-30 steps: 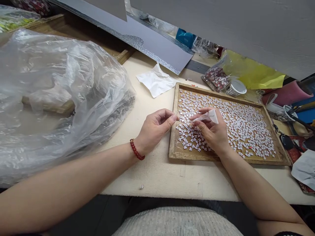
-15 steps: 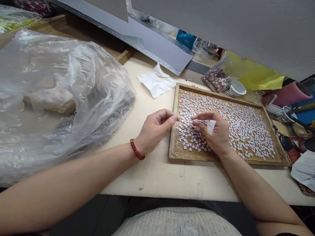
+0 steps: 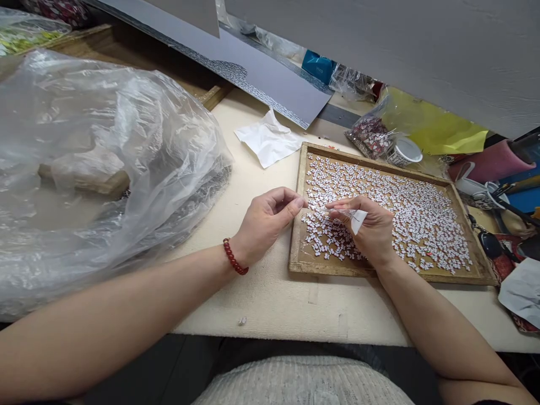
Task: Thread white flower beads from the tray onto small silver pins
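My right hand [image 3: 369,230] is closed over the left part of a wooden tray [image 3: 333,270]. Its fingers grip a small clear plastic cone [image 3: 358,218] with a white back end, the tip pointing left. Inside the tray lie lots of tiny white flower-like pieces [image 3: 426,219], spread over a brown base. By the tray's left rim, my left hand [image 3: 270,222] has thumb and forefinger pinched together; whatever is between them is hidden or too small to name. A red bead bracelet [image 3: 235,256] circles that wrist.
A large clear plastic bag [image 3: 169,146] covers the left side. Behind the tray are a white tissue [image 3: 270,139], a bag of dark red pieces [image 3: 371,132] and a white cup [image 3: 405,152]. Grey boards [image 3: 270,79] lean overhead. One tiny white piece [image 3: 242,320] lies near the front edge.
The fingers of my right hand have closed further round the plastic cone, and its white end has tilted lower. My left hand has stayed in place.
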A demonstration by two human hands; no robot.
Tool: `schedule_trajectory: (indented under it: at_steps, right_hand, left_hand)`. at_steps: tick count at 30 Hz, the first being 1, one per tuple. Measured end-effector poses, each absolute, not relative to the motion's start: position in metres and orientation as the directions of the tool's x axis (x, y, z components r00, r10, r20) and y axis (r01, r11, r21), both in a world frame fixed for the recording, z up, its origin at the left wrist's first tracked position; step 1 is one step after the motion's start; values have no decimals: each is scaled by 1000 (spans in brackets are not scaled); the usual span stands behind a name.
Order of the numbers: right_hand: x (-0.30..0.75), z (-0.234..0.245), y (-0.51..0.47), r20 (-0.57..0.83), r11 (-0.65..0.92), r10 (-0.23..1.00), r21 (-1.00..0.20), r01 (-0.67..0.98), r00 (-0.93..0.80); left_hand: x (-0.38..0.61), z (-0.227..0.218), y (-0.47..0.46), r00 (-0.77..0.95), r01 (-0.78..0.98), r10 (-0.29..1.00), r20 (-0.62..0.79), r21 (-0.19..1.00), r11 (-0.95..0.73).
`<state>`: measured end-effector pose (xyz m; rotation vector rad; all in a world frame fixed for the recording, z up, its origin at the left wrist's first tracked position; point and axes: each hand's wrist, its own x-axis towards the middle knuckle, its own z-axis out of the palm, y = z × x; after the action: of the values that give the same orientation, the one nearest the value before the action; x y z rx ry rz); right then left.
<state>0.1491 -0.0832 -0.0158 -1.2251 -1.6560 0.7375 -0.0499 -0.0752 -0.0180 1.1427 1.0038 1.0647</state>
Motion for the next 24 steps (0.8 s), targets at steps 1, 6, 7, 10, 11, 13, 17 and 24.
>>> schedule_trajectory:
  at_steps: [1,6,7,10,11,13,17,24]
  right_hand:
    - [149,-16,-83,317,323,945,-861,393,-84]
    - [149,-15,-83,309,318,947,-873,370,-86]
    - [149,-15,-83,307,317,948,-874,368,-86]
    - [149,-16,-82,310,320,947,-874,366,-88]
    - [149,-16,-82,309,320,947,-873,367,-89]
    - [150,-16,-83,303,315,949,-874,370,-91]
    - [150,-15,-83,302,315,949,-868,384,-95]
    - [150,-15,-83,305,322,947,-867,381,-104]
  left_hand:
    - [-50,-18,-75,205,-125,976,-69,988,96]
    - [-50,-18,-75,206,-149,975,-79,983,111]
    - [-50,-18,-75,206,-153,975,-78,982,111]
    - [-50,-18,-75,208,-158,975,-74,982,108]
    - [-50,-18,-75,209,-156,975,-75,982,109]
    - [-50,-18,-75,211,-151,974,-80,982,113]
    - [-50,-17,-75,208,-145,974,-84,983,116]
    - [-50,-17,-75,204,-128,975,-83,986,111]
